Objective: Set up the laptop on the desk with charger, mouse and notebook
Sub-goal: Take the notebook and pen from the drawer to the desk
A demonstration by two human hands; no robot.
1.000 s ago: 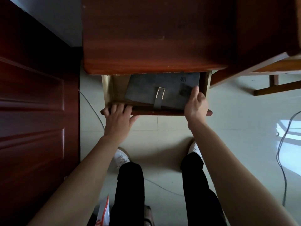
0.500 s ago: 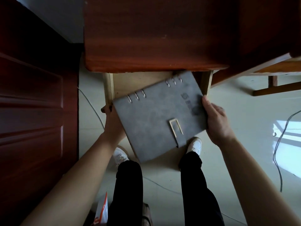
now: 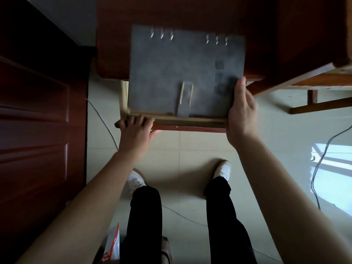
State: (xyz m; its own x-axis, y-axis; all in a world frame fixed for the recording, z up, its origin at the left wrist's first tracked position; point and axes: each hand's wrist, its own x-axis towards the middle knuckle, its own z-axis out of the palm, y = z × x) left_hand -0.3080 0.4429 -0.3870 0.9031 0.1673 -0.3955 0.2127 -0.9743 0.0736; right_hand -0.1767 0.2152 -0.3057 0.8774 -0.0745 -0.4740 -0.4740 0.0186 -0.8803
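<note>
Gripping the near right corner of a grey felt-covered ring-bound notebook (image 3: 182, 73), the right hand (image 3: 241, 113) holds it level above the open light-wood drawer (image 3: 171, 121) — its far edge overlaps the reddish-brown wooden desk top (image 3: 190, 12). The left hand (image 3: 136, 133) curls closed over the drawer's front edge. Bare pale tiled floor (image 3: 190, 149) lies below; a dark red panelled door (image 3: 38, 130) hems the left. Cover markings are dark — too blurred to read.
</note>
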